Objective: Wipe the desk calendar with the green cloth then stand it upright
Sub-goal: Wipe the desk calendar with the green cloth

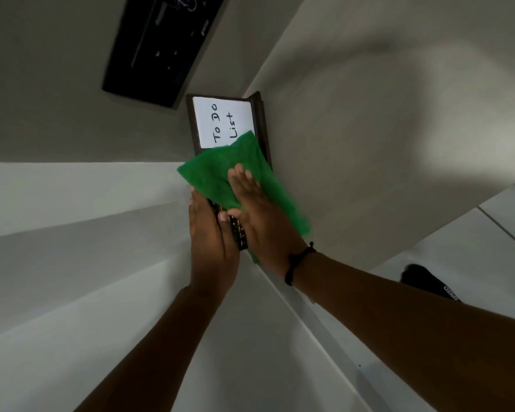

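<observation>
The desk calendar (208,120) is a dark brown frame with a white page reading "To Do List". It lies flat at the middle of the view, near the edge of a pale surface (369,129). The green cloth (217,171) covers its near half. My right hand (256,215) presses flat on the cloth, fingers together and stretched out. My left hand (211,242) grips the calendar's near end, where its dark spiral binding (238,233) shows between my two hands. A black cord bracelet (298,263) is on my right wrist.
A black flat device (158,46) lies on the grey surface beyond and to the left of the calendar. White ledges (72,263) run below and to the left. A tiled floor and a black shoe (428,281) show at the right.
</observation>
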